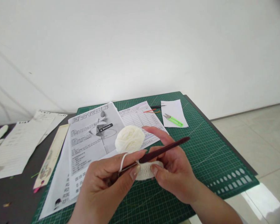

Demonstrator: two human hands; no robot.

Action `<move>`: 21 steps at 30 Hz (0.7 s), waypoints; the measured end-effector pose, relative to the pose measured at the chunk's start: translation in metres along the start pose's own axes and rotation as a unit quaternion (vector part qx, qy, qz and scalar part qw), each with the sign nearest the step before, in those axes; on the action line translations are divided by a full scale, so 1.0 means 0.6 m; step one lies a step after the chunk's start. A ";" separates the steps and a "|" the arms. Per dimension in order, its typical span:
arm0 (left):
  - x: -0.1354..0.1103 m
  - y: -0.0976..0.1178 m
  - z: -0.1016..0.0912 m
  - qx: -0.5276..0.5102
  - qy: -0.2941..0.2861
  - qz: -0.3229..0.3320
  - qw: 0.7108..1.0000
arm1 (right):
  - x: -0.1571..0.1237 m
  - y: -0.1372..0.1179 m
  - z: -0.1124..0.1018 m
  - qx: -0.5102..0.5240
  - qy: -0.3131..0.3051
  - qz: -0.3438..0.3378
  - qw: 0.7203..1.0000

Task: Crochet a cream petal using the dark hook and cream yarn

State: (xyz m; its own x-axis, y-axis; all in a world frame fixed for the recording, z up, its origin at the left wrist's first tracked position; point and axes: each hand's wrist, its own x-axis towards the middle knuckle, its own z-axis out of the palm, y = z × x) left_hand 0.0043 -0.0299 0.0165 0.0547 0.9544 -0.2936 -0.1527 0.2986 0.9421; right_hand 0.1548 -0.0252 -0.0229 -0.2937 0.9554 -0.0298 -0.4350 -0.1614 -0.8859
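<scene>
Between my hands is a small off-white crocheted piece (144, 171), its stitches facing me. My left hand (107, 177) pinches the thin metal shaft of a crochet hook (164, 150) between thumb and forefinger, its thumb tip also at the piece's left edge. White yarn loops over the left forefinger. The hook's dark maroon handle slants up to the right, in front of my right hand (177, 169). That hand's thumb presses the piece at its right end, while the forefinger stretches up near a cream yarn ball (130, 139). The hook's tip is hidden by the left hand.
Printed sheets (84, 149) and a form (136, 116) lie on a green cutting mat (214, 155). Green thread snips (174, 120) rest on white paper (175, 107) at the back right. A ruler (53, 152) and handwritten pages (21, 140) are leftward. Behind stands a white wall (140, 46).
</scene>
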 end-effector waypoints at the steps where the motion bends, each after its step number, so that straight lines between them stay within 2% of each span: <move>1: 0.000 0.000 0.001 -0.001 0.003 0.002 1.000 | 0.000 0.001 0.000 -0.002 0.001 -0.001 1.000; 14: -0.001 0.001 0.004 0.005 0.012 -0.009 1.000 | 0.002 -0.003 0.001 0.014 -0.011 -0.009 1.000; 21: 0.001 0.002 0.004 -0.010 -0.011 -0.006 1.000 | 0.002 -0.004 0.003 0.024 -0.016 -0.016 0.999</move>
State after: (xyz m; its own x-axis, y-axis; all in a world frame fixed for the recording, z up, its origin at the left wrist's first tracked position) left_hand 0.0068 -0.0289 0.0175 0.0781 0.9506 -0.3006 -0.1714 0.3098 0.9352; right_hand 0.1542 -0.0242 -0.0199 -0.3047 0.9523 0.0141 -0.4844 -0.1422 -0.8632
